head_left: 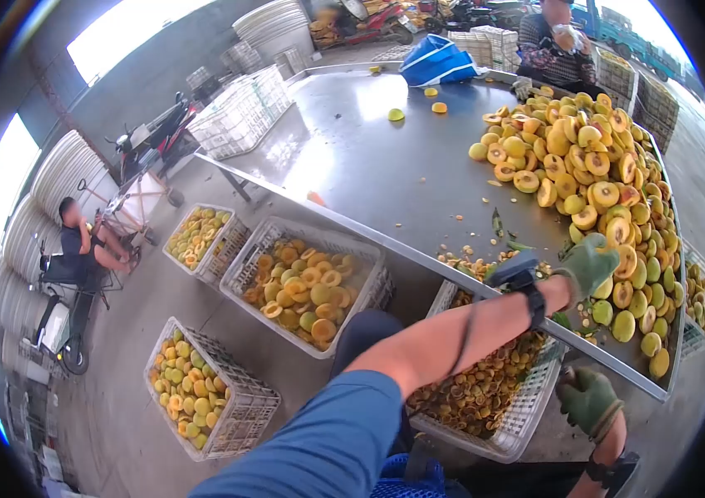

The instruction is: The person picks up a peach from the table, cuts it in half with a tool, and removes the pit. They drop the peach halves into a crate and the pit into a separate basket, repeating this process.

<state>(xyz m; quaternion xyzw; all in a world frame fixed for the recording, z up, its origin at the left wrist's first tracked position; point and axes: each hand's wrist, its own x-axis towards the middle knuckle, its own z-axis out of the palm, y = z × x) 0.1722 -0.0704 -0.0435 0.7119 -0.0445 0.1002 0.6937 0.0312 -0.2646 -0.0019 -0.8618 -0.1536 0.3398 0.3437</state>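
My left hand (589, 264), in a green glove, reaches across the metal table to the front of a heap of yellow-green peach halves (602, 195). It is against the fruit, and its fingertips are turned away, so their grip is hidden. Below the table edge, my right hand (589, 402) wears a similar glove. Its fingers are curled in, and whatever they may hold is too dark to make out. Between my arms, under the table edge, a white crate (527, 415) holds brown peach pits (473, 386). Loose pits (473, 264) and leaves lie on the tabletop near my left wrist.
The metal table (352, 158) has a raised rim. Fruit-filled crates stand on the floor at left: one (240, 411), another (369, 290) and a smaller one (224, 257). A blue bag (440, 62) lies at the far edge, near a seated person (548, 50). Another person (87, 241) sits left.
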